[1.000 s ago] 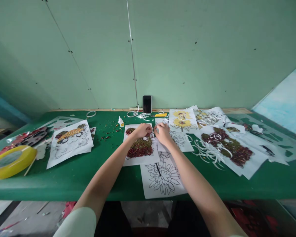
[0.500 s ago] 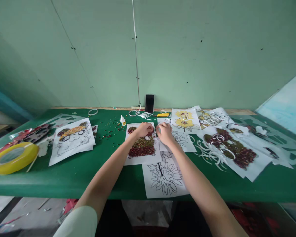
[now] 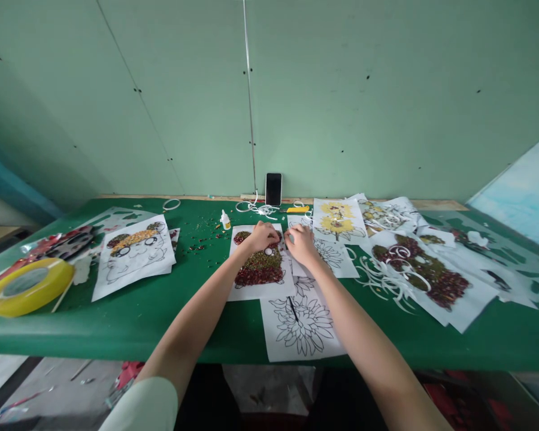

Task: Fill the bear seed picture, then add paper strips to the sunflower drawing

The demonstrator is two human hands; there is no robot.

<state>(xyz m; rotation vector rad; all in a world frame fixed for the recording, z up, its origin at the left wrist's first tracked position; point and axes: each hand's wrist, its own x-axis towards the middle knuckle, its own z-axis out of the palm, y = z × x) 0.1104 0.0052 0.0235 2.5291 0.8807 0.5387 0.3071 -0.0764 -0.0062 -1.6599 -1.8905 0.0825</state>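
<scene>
Green cloth covers the table (image 3: pixel 130 323). The left hand (image 3: pixel 261 235) and right hand (image 3: pixel 300 242) meet knuckle to knuckle at its middle. Each grip is curled inward with fingertips tucked under; whether either is clamped on anything cannot be told, since the spot between them is too small to make out.

The seed-covered sheet (image 3: pixel 260 269) lies directly under the left grip and extends toward the person. The right grip rests at that sheet's right edge, over a flower-outline sheet (image 3: pixel 332 257).

- **Container:** a small white glue bottle (image 3: pixel 225 219) stands upright just left of the left grip and beyond it. Its contents are not visible.
- **Loose seeds:** these (image 3: pixel 197 245) are scattered on the cloth left of the left grip, in no container.
- **Nearer than the grips:** a large chrysanthemum outline (image 3: pixel 302 320) overhangs the table edge, and a thin dark object on it is not identifiable.
- **Beyond the grips:** a phone (image 3: pixel 273 188) leans on the wall.
- **Far left:** a yellow tape roll (image 3: pixel 24 287) is cut off by the frame.
- **Right of the right grip:** a seed picture (image 3: pixel 424 275) overlaps other papers, hiding their designs.
</scene>
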